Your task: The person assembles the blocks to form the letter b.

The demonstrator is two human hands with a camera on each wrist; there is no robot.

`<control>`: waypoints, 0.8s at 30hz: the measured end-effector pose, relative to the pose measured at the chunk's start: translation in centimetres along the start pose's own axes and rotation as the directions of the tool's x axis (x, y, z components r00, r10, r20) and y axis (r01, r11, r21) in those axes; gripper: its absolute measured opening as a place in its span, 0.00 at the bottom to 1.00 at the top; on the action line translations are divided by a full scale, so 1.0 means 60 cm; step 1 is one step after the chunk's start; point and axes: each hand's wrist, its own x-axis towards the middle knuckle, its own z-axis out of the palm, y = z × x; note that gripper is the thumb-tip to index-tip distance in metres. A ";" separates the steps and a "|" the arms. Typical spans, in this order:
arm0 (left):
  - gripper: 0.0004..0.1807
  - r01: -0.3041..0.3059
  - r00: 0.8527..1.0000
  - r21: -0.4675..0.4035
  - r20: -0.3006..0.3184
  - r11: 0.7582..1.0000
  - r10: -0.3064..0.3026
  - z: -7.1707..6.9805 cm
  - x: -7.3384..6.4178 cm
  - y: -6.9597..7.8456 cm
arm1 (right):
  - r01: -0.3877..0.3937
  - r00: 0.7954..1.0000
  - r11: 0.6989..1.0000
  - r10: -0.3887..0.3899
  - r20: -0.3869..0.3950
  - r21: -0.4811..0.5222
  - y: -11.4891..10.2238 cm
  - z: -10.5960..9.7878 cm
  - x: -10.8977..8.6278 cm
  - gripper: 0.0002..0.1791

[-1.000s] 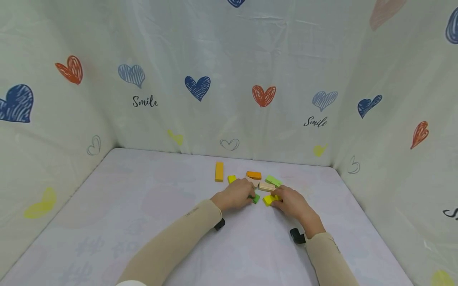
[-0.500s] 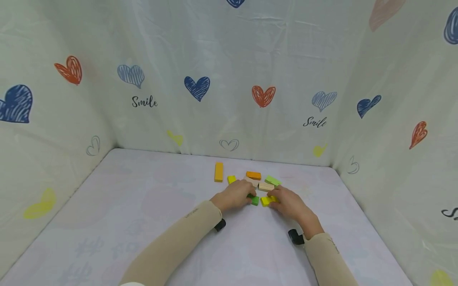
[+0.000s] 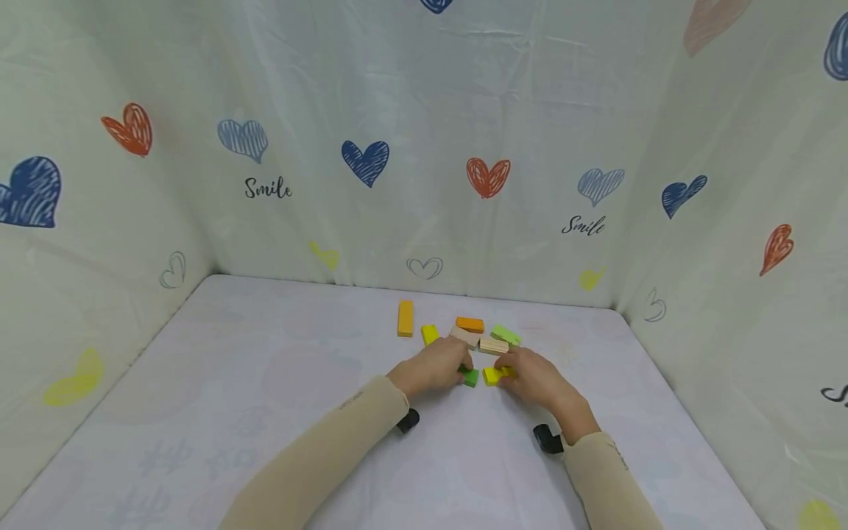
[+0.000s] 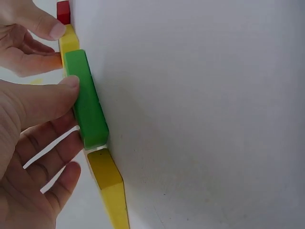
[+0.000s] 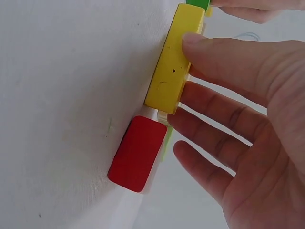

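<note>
My left hand (image 3: 437, 364) pinches a green wooden block (image 4: 86, 100) between thumb and fingers, low over the table. A yellow block (image 5: 174, 59) is pinched the same way in my right hand (image 3: 533, 377). In the head view the two blocks stand end to end with a small gap between them. Beyond my right hand's fingertips lies a red block (image 5: 138, 153), which my hand hides in the head view. Another yellow block (image 4: 109, 183) lies near my left hand's fingers, showing in the head view just behind that hand.
Two plain wood blocks, one of them a striped wood block (image 3: 494, 346), lie just beyond my hands. An orange block (image 3: 470, 324) and a light green block (image 3: 506, 335) are behind them. Farther left is a yellow-orange block (image 3: 405, 319). A heart-printed curtain (image 3: 424, 221) encloses the table (image 3: 265, 353).
The green block has shifted slightly nearer to me in my left hand. My right hand has brought its yellow block a little left and nearer. The other blocks look unmoved.
</note>
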 end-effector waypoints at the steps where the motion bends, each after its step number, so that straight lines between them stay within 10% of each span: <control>1: 0.14 -0.002 1.000 0.004 -0.001 1.000 0.002 0.000 -0.003 0.001 | -0.004 1.000 1.000 0.004 0.002 0.006 -0.001 0.000 0.000 0.13; 24: 0.12 -0.089 0.996 0.102 0.005 0.991 0.089 0.004 -0.068 0.003 | 0.015 0.999 0.997 -0.018 0.046 0.070 -0.036 0.000 -0.010 0.12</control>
